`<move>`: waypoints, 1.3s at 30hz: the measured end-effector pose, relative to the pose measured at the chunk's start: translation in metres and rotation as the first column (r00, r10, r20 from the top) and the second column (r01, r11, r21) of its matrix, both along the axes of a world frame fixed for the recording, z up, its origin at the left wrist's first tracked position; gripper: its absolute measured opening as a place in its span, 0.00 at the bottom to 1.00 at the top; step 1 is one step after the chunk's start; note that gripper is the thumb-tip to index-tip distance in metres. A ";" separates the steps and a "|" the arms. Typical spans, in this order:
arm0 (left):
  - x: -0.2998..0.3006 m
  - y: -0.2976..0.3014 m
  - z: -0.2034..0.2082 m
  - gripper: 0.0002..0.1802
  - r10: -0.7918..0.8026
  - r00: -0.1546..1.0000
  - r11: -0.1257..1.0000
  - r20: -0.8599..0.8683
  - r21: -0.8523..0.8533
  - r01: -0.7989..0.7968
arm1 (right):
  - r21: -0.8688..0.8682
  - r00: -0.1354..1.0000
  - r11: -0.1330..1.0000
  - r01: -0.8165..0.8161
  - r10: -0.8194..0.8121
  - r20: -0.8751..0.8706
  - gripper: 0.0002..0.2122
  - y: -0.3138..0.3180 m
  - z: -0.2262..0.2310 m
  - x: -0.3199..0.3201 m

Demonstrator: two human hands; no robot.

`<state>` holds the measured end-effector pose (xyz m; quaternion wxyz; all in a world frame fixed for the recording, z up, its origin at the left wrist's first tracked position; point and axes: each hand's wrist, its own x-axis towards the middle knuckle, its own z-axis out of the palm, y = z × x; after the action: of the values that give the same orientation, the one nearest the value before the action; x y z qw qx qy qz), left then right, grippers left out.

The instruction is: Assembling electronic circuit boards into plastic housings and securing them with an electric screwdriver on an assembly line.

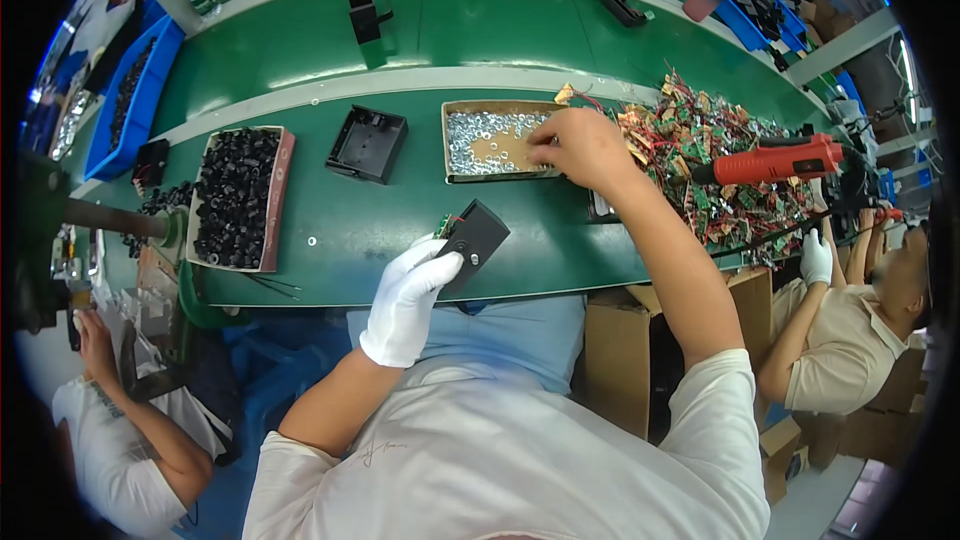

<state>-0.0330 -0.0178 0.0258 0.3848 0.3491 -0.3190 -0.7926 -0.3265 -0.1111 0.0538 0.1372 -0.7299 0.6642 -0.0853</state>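
Note:
In a white glove, my left hand (402, 300) grips a black plastic case (480, 238) above the table's near edge. A small green circuit board (445, 227) with a red wire sticks out at the case's side, and a round metal part shows on its face. My bare right hand (583, 148) reaches into the right end of a shallow cardboard box (445, 152) of small silvery nuts or washers. Its fingers are pinched together; whatever lies between them is too small to make out. An empty black plastic housing (366, 145) lies left of that box.
At left stands a box of small black parts (237, 198), near a blue bin (130, 90). A heap of wired circuit boards (690, 145) fills the right side, with a red power screwdriver (770, 162) over it. Co-workers (850, 330) sit at either side. A black bracket (367, 12) stands farther back.

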 end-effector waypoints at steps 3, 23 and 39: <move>-0.002 0.006 -0.007 0.22 0.060 0.998 0.998 -0.014 0.024 -0.059 | -0.058 0.995 0.994 -0.095 0.093 -0.047 0.07 -0.014 -0.023 0.001; -0.001 -0.008 0.000 0.13 0.244 0.952 0.952 -0.185 0.231 -0.199 | -0.047 0.942 0.998 -0.033 0.046 0.333 0.04 0.002 0.004 0.018; 0.012 -0.009 -0.001 0.08 0.235 0.972 0.970 0.005 0.057 -0.235 | 0.340 0.736 0.933 0.116 -0.311 0.602 0.03 0.061 0.061 0.128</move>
<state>-0.0207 -0.0268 0.0247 0.4662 0.3944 -0.2524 -0.7506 -0.1988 -0.0503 0.1148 0.4486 -0.5464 0.6609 -0.2519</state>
